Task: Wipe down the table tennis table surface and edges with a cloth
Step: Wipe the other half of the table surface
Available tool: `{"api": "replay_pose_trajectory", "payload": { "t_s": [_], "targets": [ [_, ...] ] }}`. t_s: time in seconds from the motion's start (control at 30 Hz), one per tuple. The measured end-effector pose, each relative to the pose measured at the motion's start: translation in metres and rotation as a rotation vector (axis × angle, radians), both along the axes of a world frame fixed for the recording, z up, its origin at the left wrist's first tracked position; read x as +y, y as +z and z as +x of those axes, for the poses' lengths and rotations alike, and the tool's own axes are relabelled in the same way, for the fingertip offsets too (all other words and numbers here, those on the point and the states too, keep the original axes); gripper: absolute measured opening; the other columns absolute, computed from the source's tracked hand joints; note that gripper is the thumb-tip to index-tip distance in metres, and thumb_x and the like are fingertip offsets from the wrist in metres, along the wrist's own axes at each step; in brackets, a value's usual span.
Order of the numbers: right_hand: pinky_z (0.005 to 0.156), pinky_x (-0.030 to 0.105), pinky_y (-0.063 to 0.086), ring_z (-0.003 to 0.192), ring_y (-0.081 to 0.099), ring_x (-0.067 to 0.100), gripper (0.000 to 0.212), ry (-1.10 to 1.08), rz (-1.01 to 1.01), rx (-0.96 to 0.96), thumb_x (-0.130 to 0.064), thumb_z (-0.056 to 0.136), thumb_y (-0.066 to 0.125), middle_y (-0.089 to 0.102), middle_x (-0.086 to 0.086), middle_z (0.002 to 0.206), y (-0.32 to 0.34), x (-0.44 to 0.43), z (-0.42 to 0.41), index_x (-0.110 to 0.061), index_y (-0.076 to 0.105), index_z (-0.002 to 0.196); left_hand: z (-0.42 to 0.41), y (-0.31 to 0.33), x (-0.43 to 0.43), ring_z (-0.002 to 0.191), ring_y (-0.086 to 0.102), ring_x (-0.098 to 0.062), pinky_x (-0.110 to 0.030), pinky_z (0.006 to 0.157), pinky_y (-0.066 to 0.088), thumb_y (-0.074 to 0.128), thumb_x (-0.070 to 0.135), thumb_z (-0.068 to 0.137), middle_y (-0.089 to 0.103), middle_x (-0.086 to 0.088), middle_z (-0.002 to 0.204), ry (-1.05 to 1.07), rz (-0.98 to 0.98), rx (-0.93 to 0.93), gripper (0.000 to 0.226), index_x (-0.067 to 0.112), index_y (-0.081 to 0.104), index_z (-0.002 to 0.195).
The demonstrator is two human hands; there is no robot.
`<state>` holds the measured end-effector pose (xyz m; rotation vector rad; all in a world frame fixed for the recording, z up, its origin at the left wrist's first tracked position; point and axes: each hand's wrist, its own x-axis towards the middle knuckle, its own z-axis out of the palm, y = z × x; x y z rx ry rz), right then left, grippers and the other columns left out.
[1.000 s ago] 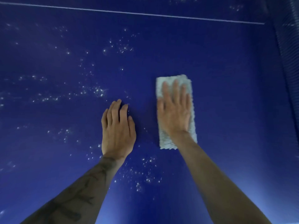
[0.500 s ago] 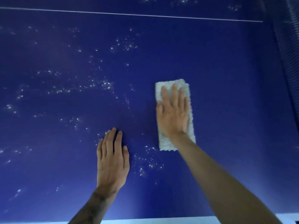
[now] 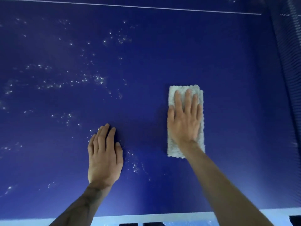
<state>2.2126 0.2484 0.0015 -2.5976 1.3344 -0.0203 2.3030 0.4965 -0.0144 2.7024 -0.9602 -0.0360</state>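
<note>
The blue table tennis table (image 3: 231,75) fills the view. A folded pale cloth (image 3: 173,151) lies flat on it, right of centre, with its long side pointing away from me. My right hand (image 3: 184,121) presses flat on the cloth with fingers stretched forward, covering its middle. To the left and a little nearer to me, my left hand (image 3: 104,158) rests palm down on the bare surface, fingers together, holding nothing. White specks (image 3: 99,79) are scattered over the left half of the table and beside my left hand.
A thin white line (image 3: 146,7) crosses the table at the far side. The white near edge band (image 3: 154,216) runs along the bottom. At the right stands the dark ribbed net (image 3: 290,66).
Both hands and the cloth have drawn back toward me. The table's white near edge has come into view at the bottom, and the specks now lie farther ahead of my left hand.
</note>
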Motion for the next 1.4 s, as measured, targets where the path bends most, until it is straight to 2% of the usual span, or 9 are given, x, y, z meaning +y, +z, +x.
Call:
{"api": "replay_pose_trajectory", "payload": {
  "t_s": [0.27,0.43,0.57,0.63,0.8,0.97,1.1,1.23,1.4],
  "targets": [
    [0.135,0.049,0.008,0.166,0.003,0.028,0.060,0.557,0.025,-0.078,-0.041,0.113,0.034,0.008,0.004,0.180,-0.014,0.108,-0.016,-0.031,0.022,0.171,0.000,0.006,-0.002,0.149,0.037,-0.036,-0.052,0.124,0.025,0.033,0.020,0.104,0.043,-0.018,0.160,-0.001,0.011,0.034,0.052,-0.002,0.050,0.148],
    [0.133,0.051,0.014,0.166,0.006,0.028,0.060,0.241,-0.034,0.046,-0.046,0.113,0.025,0.012,0.005,0.179,-0.010,0.028,-0.070,-0.033,0.017,0.171,-0.002,0.007,-0.002,0.148,0.038,-0.038,-0.052,0.125,0.024,0.037,0.016,0.103,0.043,-0.017,0.160,0.011,0.001,0.046,0.050,-0.001,0.050,0.148],
    [0.133,0.055,0.010,0.166,0.003,0.033,0.061,-0.071,0.009,0.005,-0.045,0.113,0.024,0.009,0.010,0.179,-0.001,0.031,-0.038,-0.028,0.018,0.171,0.000,0.004,0.000,0.149,0.036,-0.036,-0.048,0.127,0.020,0.037,0.016,0.103,0.041,-0.016,0.160,-0.008,-0.007,0.039,0.049,0.001,0.047,0.149],
    [0.134,0.054,0.008,0.166,-0.001,0.033,0.062,-0.034,0.023,-0.011,-0.044,0.113,0.024,0.004,0.011,0.179,-0.003,0.069,-0.016,-0.028,0.015,0.172,0.001,0.003,0.002,0.148,0.037,-0.037,-0.049,0.126,0.023,0.037,0.016,0.104,0.040,-0.016,0.161,-0.016,0.002,0.029,0.049,0.002,0.047,0.149],
    [0.135,0.049,0.007,0.166,0.004,0.029,0.058,0.428,0.015,-0.036,-0.045,0.114,0.024,0.009,0.007,0.179,-0.010,0.155,-0.030,-0.032,0.020,0.171,0.001,0.009,0.004,0.149,0.038,-0.036,-0.054,0.124,0.030,0.036,0.016,0.105,0.042,-0.018,0.161,-0.041,-0.015,0.045,0.049,-0.001,0.045,0.151],
    [0.134,0.052,0.011,0.166,0.002,0.029,0.060,0.185,-0.005,0.043,-0.045,0.114,0.024,0.009,0.006,0.180,-0.004,0.107,-0.075,-0.033,0.016,0.171,-0.001,0.017,0.050,0.150,0.038,-0.038,-0.055,0.124,0.030,0.036,0.024,0.106,0.038,-0.019,0.163,-0.160,0.036,0.033,0.053,0.000,0.043,0.153],
    [0.133,0.053,0.005,0.166,-0.002,0.032,0.062,-0.074,0.026,0.034,-0.047,0.114,0.022,0.003,0.010,0.180,0.004,0.107,-0.035,-0.029,0.011,0.172,0.006,0.013,0.086,0.151,0.037,-0.041,-0.056,0.125,0.027,0.035,0.031,0.107,0.037,-0.022,0.164,-0.202,0.098,-0.014,0.058,-0.003,0.044,0.153],
    [0.134,0.053,0.007,0.166,-0.001,0.033,0.063,0.150,0.028,-0.003,-0.046,0.112,0.021,0.003,0.011,0.180,-0.004,0.185,-0.001,-0.028,0.011,0.172,0.014,0.005,0.093,0.152,0.034,-0.041,-0.055,0.126,0.025,0.032,0.033,0.107,0.036,-0.022,0.164,-0.216,0.101,-0.017,0.059,-0.002,0.041,0.155],
    [0.133,0.052,0.016,0.166,0.006,0.027,0.061,0.395,0.028,-0.035,-0.043,0.111,0.034,0.012,0.004,0.179,-0.007,0.218,-0.061,-0.034,0.021,0.170,0.017,0.007,0.094,0.153,0.033,-0.038,-0.054,0.127,0.024,0.030,0.032,0.108,0.035,-0.019,0.164,-0.212,0.067,0.022,0.057,0.001,0.040,0.155]
  ]
}}
